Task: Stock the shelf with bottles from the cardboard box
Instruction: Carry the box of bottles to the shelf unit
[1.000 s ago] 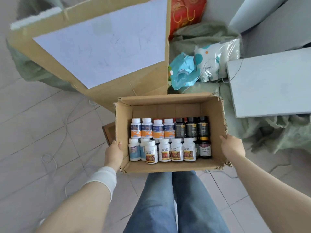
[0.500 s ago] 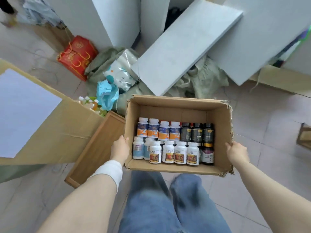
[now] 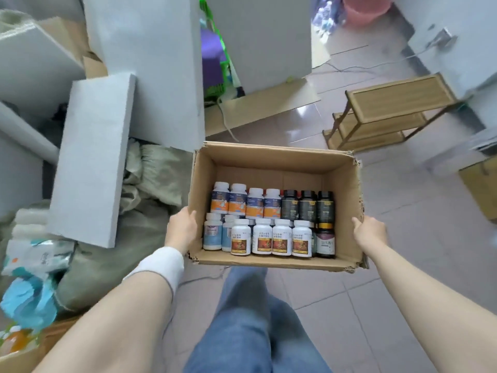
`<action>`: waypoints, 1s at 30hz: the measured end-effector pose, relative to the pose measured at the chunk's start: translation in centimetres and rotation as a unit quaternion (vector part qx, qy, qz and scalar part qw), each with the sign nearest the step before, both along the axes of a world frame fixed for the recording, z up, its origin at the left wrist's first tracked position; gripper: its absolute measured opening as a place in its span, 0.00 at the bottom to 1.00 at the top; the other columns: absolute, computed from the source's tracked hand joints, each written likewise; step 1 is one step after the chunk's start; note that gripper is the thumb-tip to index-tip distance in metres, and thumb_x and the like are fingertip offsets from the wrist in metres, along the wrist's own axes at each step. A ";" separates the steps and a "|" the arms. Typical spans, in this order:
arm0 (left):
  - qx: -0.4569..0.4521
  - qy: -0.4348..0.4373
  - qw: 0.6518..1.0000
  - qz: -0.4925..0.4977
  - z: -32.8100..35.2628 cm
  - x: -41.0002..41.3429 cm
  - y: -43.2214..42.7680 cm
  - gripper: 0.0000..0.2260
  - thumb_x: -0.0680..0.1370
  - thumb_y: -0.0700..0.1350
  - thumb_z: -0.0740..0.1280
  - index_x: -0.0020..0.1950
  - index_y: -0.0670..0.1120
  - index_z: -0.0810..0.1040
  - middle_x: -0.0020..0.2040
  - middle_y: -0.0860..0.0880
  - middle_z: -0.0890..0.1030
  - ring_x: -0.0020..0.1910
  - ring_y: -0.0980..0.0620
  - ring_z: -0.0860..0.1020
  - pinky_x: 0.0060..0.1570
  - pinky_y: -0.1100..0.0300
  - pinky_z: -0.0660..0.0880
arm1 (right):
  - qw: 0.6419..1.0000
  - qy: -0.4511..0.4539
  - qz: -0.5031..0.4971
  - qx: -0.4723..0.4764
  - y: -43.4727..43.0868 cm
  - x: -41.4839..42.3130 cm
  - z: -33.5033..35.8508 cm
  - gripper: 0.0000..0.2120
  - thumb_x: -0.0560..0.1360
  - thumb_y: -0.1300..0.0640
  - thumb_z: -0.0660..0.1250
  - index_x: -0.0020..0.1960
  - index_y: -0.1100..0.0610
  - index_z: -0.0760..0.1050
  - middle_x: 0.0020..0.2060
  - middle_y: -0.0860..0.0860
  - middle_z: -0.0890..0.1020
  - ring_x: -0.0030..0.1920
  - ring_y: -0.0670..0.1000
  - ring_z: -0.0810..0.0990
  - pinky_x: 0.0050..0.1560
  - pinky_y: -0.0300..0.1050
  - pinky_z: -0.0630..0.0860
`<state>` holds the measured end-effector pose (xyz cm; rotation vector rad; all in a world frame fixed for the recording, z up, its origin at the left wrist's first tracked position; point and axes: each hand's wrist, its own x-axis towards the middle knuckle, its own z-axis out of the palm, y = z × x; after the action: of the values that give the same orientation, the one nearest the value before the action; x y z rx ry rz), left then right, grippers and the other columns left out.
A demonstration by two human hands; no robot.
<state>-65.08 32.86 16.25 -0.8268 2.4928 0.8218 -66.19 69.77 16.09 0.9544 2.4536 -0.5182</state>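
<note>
You hold the cardboard box [image 3: 274,157] off the floor [image 3: 403,292], one hand on each side. Your left hand [image 3: 181,227] clasps the left wall near the front corner, thumb at the rim. Your right hand [image 3: 369,231] grips the right wall the same way. The bottles [image 3: 262,239] stand upright in two rows inside, crowded toward the near wall: white ones at the left and middle, dark ones at the right end. The wooden shelf [image 3: 387,111] stands ahead to your right, well apart from the box, and no bottle shows on its tiers. This looks like the carrying step. Next, bring the box beside the shelf, set it down level so nothing topples, and free a hand for the first bottle.
</note>
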 end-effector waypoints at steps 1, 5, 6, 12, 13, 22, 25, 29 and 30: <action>0.000 0.003 1.000 -0.014 0.2 -1.8 1.5 0.16 0.82 0.45 0.54 0.63 0.37 0.73 0.61 0.34 0.76 0.61 0.36 0.73 0.59 0.51 0.68 | 1.000 0.001 -0.011 0.002 1.5 -0.8 0.0 0.19 0.81 0.52 0.55 0.63 0.64 0.72 0.59 0.64 0.76 0.60 0.63 0.74 0.56 0.51 0.71; 0.027 0.005 0.998 -0.063 -0.1 -10.1 9.0 0.15 0.82 0.46 0.54 0.61 0.39 0.74 0.59 0.37 0.77 0.59 0.37 0.74 0.59 0.50 0.69 | 0.997 -0.002 -0.081 0.008 8.8 -4.4 0.3 0.19 0.81 0.52 0.55 0.62 0.63 0.72 0.59 0.64 0.76 0.60 0.63 0.74 0.58 0.52 0.71; 0.035 0.002 0.997 -0.075 -0.2 -12.1 10.9 0.15 0.82 0.46 0.54 0.60 0.40 0.74 0.58 0.37 0.77 0.58 0.37 0.74 0.59 0.50 0.70 | 0.995 -0.006 -0.098 0.013 10.5 -5.2 0.5 0.19 0.81 0.52 0.55 0.62 0.64 0.72 0.59 0.65 0.76 0.60 0.63 0.74 0.58 0.52 0.71; 0.055 -0.019 0.986 -0.156 0.7 -22.3 23.3 0.14 0.82 0.46 0.54 0.59 0.41 0.74 0.56 0.39 0.78 0.56 0.39 0.75 0.57 0.50 0.71 | 0.984 -0.026 -0.170 0.037 20.9 -8.9 2.6 0.19 0.81 0.52 0.54 0.62 0.65 0.72 0.59 0.64 0.76 0.60 0.63 0.74 0.57 0.51 0.70; 0.056 -0.021 0.984 -0.169 0.9 -23.8 25.5 0.14 0.82 0.46 0.54 0.59 0.41 0.74 0.56 0.40 0.78 0.55 0.40 0.75 0.57 0.50 0.71 | 0.982 -0.030 -0.180 0.040 22.8 -9.5 2.9 0.19 0.81 0.52 0.53 0.62 0.65 0.72 0.59 0.64 0.76 0.60 0.63 0.74 0.56 0.51 0.71; 0.057 -0.040 0.974 -0.216 -0.4 -34.2 44.1 0.13 0.81 0.45 0.54 0.54 0.41 0.75 0.51 0.41 0.78 0.48 0.42 0.73 0.47 0.56 0.68 | 0.977 -0.050 -0.204 0.038 41.2 -17.4 2.0 0.19 0.81 0.51 0.52 0.61 0.63 0.73 0.56 0.62 0.78 0.57 0.61 0.76 0.51 0.49 0.70; 0.055 -0.049 0.980 -0.184 -0.8 -36.3 49.2 0.12 0.81 0.45 0.54 0.53 0.40 0.75 0.51 0.40 0.78 0.49 0.41 0.74 0.47 0.55 0.69 | 0.982 -0.057 -0.179 0.037 47.3 -21.5 2.0 0.20 0.82 0.51 0.51 0.62 0.63 0.72 0.55 0.62 0.78 0.55 0.60 0.77 0.46 0.46 0.68; 0.050 -0.052 0.988 -0.137 -0.7 -39.0 54.5 0.13 0.81 0.45 0.55 0.51 0.39 0.75 0.51 0.39 0.78 0.48 0.40 0.74 0.46 0.55 0.69 | 0.990 -0.045 -0.130 0.037 53.7 -27.4 2.1 0.19 0.82 0.52 0.51 0.59 0.64 0.73 0.54 0.63 0.79 0.52 0.60 0.77 0.46 0.48 0.69; 0.050 -0.050 0.989 -0.126 -0.6 -39.7 55.6 0.13 0.81 0.45 0.55 0.50 0.39 0.75 0.50 0.39 0.78 0.48 0.40 0.74 0.46 0.55 0.69 | 0.992 -0.045 -0.115 0.041 55.0 -29.0 2.1 0.19 0.82 0.52 0.52 0.60 0.65 0.73 0.55 0.63 0.78 0.55 0.61 0.76 0.47 0.48 0.69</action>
<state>-104.78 88.41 15.62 -0.4927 2.3825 0.7874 -95.19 124.77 18.16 1.2749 2.3136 -0.4420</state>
